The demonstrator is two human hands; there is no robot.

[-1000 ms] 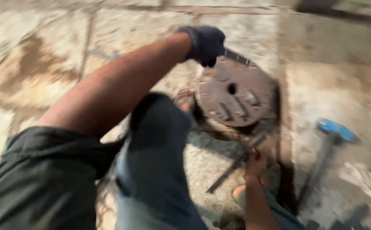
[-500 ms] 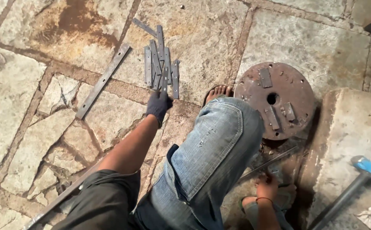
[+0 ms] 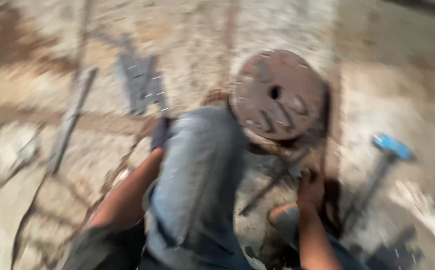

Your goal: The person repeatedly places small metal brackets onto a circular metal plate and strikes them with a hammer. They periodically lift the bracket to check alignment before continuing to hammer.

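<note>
The pale, cracked stone-slab floor [image 3: 37,210] carries everything here, and the view of it is heavily smeared by motion. The person's bent knee in faded blue jeans [image 3: 197,175] fills the middle of it. Just beyond the knee lies the round rusty iron disc with a centre hole [image 3: 277,95], flat on the floor beside a raised pale stone block [image 3: 392,100] at the right. A long grey flat metal bar [image 3: 70,120] lies well to the left, and a loose bundle of short grey metal strips [image 3: 142,85] lies between that bar and the disc. Near the right edge a hammer with a blue head [image 3: 391,146] rests with its handle running toward the person.

The left hand in a dark glove [image 3: 160,132] is low beside the knee, close to the strips; blur hides whether its fingers are spread or closed on anything. The bare right hand [image 3: 310,189] sits below the disc, apparently closed around a thin dark metal rod [image 3: 265,187] that slants down to the left, though the grip is unclear.

As a judgement: the bare hand is close to the disc's heavy edge and could be pinched if the disc shifts; sharp strip ends sit near the knee and a bare foot [image 3: 215,96].

No packages, labels or signs can be made out.
</note>
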